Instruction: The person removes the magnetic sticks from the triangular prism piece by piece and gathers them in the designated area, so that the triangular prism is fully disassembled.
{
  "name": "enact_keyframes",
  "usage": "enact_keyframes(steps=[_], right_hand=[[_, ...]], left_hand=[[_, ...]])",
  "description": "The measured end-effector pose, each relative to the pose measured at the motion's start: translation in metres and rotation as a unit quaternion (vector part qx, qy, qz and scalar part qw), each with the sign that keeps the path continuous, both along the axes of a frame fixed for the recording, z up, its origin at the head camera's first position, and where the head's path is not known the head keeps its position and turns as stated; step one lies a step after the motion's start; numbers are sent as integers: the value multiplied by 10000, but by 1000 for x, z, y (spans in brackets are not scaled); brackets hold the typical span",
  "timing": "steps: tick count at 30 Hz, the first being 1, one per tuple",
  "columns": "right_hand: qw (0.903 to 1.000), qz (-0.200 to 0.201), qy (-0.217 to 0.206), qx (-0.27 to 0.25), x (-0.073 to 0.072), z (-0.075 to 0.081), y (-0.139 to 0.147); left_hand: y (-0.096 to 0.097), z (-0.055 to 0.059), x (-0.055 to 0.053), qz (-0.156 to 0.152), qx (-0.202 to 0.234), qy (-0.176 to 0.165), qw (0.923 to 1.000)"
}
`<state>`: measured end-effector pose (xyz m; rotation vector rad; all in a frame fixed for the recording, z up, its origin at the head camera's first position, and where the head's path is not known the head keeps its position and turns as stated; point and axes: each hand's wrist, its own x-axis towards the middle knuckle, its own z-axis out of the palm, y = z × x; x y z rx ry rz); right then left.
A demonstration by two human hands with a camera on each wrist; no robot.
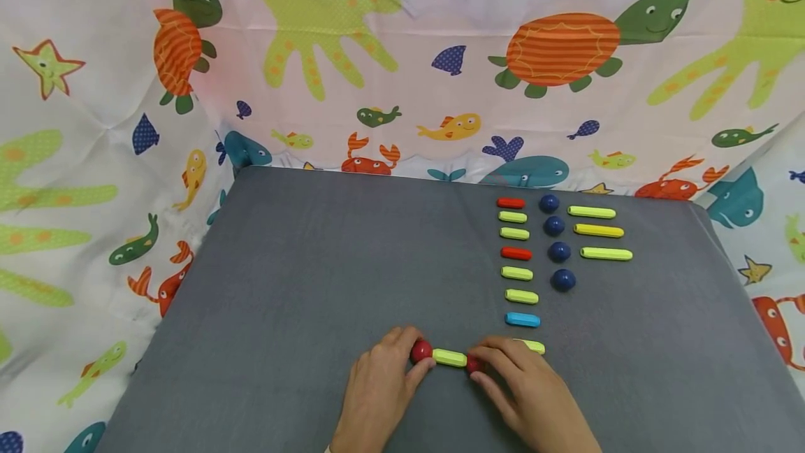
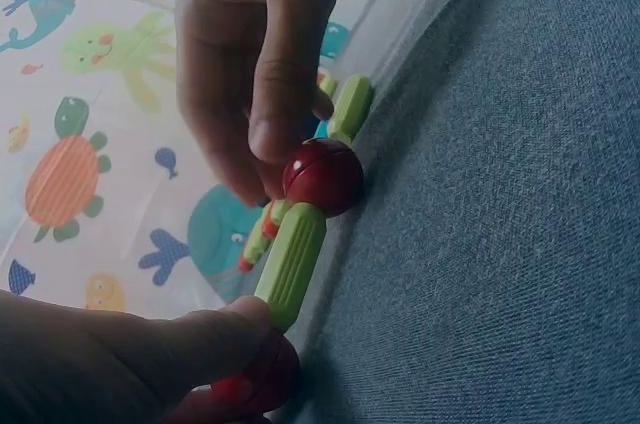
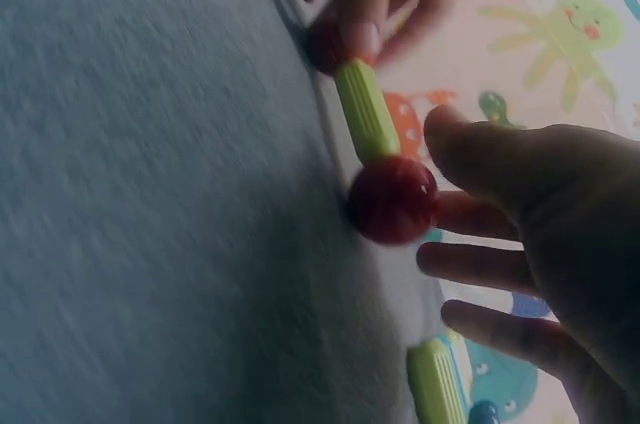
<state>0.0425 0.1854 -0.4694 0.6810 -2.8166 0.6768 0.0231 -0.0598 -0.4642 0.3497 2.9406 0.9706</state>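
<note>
A short yellow-green ribbed rod [image 1: 449, 358] joins two red balls, one at each end. My left hand [image 1: 385, 383] pinches the left red ball [image 1: 421, 350], its thumb tip by the joint with the rod. At the other end, my right hand [image 1: 531, 386] is around the right red ball [image 3: 392, 200]. In the right wrist view its thumb stands apart from that ball and the fingers stretch out behind it, one perhaps touching. Part of this ball is covered by the right hand in the head view.
Short rods, yellow-green, red [image 1: 516, 254] and blue [image 1: 523, 319], form a column beyond my right hand. Beside it are several dark blue balls [image 1: 559, 252] and three longer yellowish rods [image 1: 599, 231]. All lie on a grey cloth-covered table [image 1: 283, 285], with a sea-animal printed curtain [image 1: 390, 33] behind.
</note>
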Motion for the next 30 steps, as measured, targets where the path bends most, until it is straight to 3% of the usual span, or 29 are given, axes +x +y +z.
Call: enact_keyframes(steps=[7,13,23,30], right_hand=[[9995,322,-3,-56,2,-7,-14],[9996,236,-129,-19,3,-8,-19],[9984,-257,-488,129,8,-8,-16],[9995,-179,-225,142,7,-6,-11]], left_hand=[[5,-4,3,-304,-258,291,9988],[8,-7,4,-655,-209,321,9971],[11,-4,5,-592,-71,102,9982],[7,-5,2,-607,65,154,9980]])
